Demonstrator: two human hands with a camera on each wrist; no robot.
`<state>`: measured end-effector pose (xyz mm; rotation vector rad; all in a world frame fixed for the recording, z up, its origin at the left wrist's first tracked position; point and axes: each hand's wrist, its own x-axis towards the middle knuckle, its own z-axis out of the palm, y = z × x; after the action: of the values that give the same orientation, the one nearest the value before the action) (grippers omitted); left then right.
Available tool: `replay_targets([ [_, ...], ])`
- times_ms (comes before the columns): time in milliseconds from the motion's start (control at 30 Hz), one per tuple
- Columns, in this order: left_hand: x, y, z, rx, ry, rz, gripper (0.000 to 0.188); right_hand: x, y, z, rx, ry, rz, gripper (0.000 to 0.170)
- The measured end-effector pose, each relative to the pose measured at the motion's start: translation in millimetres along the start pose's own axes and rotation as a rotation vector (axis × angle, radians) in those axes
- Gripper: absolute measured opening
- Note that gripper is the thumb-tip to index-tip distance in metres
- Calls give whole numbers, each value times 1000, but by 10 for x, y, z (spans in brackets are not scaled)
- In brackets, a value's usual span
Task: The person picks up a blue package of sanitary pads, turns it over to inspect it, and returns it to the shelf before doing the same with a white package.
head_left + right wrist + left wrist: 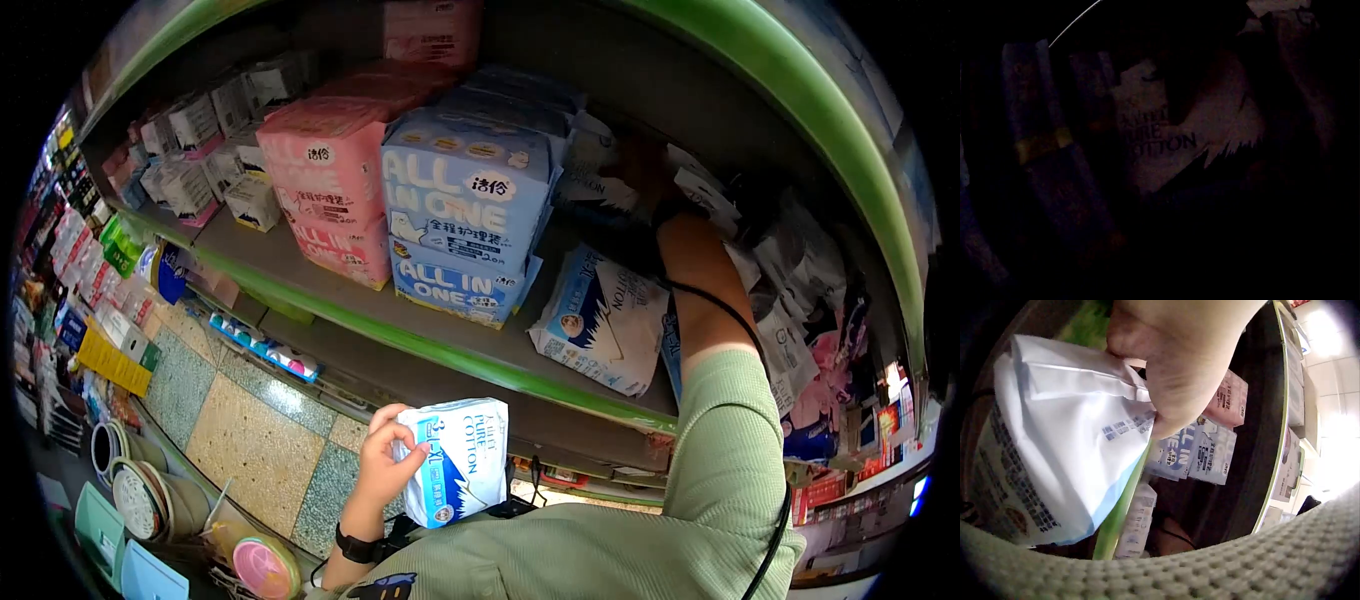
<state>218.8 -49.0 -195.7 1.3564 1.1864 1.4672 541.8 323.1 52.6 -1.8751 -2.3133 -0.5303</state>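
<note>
In the head view my left hand (385, 462) holds a white and blue "Pure Cotton" pack (470, 455) by its left side, thumb over the front. The left wrist view shows that hand (1179, 362) gripping the white pack (1079, 419) at its edge. My right hand (640, 168) reaches deep into the dark shelf, at another cotton pack (595, 170); its fingers are too dark to read. A further cotton pack (605, 320) lies at the shelf's front. The right wrist view is very dark, with a cotton pack (1160, 144) faintly visible.
Blue "All in One" packs (465, 205) and pink ones (325, 180) stand stacked left of the cotton packs. Small boxes (190, 125) fill the shelf's left end. A green shelf edge (400, 345) runs in front. Plastic-wrapped goods (790, 270) lie at the right.
</note>
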Motion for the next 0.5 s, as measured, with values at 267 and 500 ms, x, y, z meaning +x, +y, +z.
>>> replay_targets([
  [267,-105,96,79,47,52,-12,22,-258,-426,-104,-483,130,183,79],
  [500,-15,269,-7,-93,91,55,23,-384,-40,-287,-54,135,-65,71],
])
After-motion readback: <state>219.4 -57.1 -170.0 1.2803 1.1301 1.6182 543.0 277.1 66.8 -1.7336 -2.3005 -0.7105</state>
